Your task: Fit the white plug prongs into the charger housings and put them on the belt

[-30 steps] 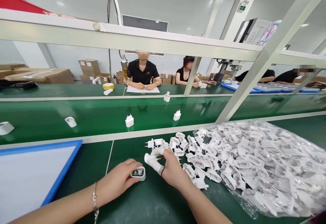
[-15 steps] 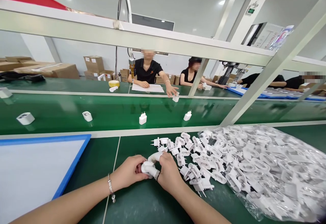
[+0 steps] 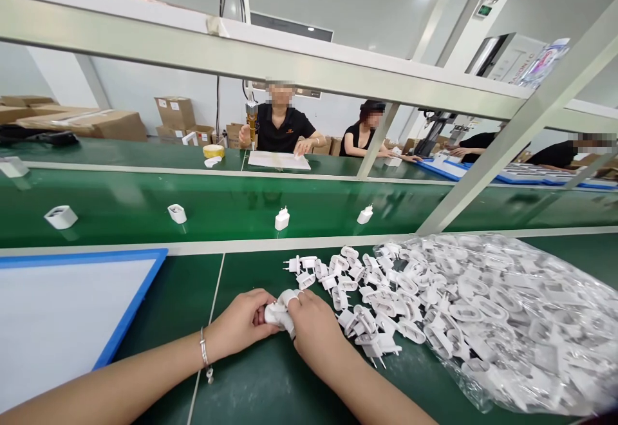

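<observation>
My left hand [image 3: 241,323] and my right hand [image 3: 311,327] meet at the near edge of the green bench, both closed round one small white charger housing [image 3: 275,313]. White finger cots cover two fingertips of my right hand. A bracelet hangs on my left wrist. Just right of my hands lies a loose heap of white plug parts [image 3: 360,286] with metal pins, spilling from a clear plastic bag [image 3: 502,315] full of the same pieces.
A white board with a blue frame [image 3: 72,309] lies at the left. On the green conveyor belt [image 3: 145,206] beyond stand several white chargers [image 3: 282,219]. Across it, other people sit working; cardboard boxes [image 3: 96,122] are stacked behind. A slanted metal post [image 3: 487,161] rises at the right.
My right hand came left from the heap and joined my left hand on the white housing. The chargers on the belt drifted. The person opposite reached to the belt and drew back.
</observation>
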